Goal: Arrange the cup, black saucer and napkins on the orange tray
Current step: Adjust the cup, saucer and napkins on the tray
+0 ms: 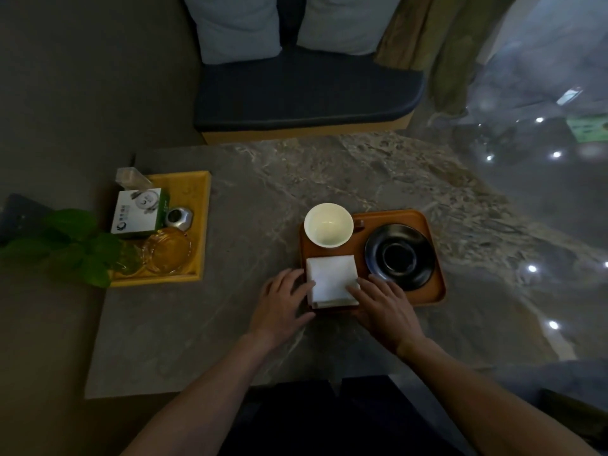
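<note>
From your head camera, you look down on a grey, marble-veined worktop (263,199) in a dim room. Beyond its far edge sits a bench seat with a dark cushion (306,93) and two pale pillows (240,24); a glossy floor with bright light spots (556,154) runs along the right.

The orange tray (436,291) lies near the middle of the worktop, its long axis running left to right across your view. The cup (328,225), white and upright with its mouth facing up, stands in the tray's far left corner. The black saucer (399,256) lies flat on the right half, right way up. The napkins (331,279) form a square white stack at the near left of the tray, just in front of the cup, edges roughly parallel to the tray's sides.

Your left hand (283,304) rests loosely spread on the worktop, its fingertips touching the left edge of the napkins. Your right hand (385,307) is also loosely spread, fingers lying on the stack's near right corner. Neither hand is closed around anything.

Well apart to the left, a yellow tray (202,225) holds a green and white box (139,212), a small metal object (178,218) and a glass ashtray (167,253); green leaves (75,245) overlap its near left corner.
</note>
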`<state>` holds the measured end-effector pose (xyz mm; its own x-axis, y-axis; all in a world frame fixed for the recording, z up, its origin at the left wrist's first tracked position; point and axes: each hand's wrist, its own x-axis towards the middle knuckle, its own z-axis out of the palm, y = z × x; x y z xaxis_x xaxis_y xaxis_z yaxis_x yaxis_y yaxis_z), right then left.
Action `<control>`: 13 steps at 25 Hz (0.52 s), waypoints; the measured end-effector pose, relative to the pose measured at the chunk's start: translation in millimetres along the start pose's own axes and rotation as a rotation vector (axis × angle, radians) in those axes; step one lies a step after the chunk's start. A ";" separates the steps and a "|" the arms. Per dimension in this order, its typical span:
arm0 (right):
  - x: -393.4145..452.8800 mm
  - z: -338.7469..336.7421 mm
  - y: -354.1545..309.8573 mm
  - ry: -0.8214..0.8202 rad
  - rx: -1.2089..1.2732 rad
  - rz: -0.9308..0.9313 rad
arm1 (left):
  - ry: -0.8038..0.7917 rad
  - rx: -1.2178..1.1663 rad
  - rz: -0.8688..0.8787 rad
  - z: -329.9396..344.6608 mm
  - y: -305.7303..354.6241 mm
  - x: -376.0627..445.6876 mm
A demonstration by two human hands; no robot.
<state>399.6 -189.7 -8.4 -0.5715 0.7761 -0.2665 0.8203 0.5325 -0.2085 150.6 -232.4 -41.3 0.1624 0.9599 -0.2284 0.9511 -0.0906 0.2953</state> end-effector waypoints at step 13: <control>19.7 7.8 4.4 -0.052 0.054 -0.089 | -0.020 0.069 0.008 8.8 5.1 15.8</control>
<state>391.8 -174.7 -21.9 -0.6436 0.7073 -0.2925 0.7647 0.5784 -0.2839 160.3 -220.0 -51.5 0.1748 0.9536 -0.2453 0.9656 -0.1172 0.2323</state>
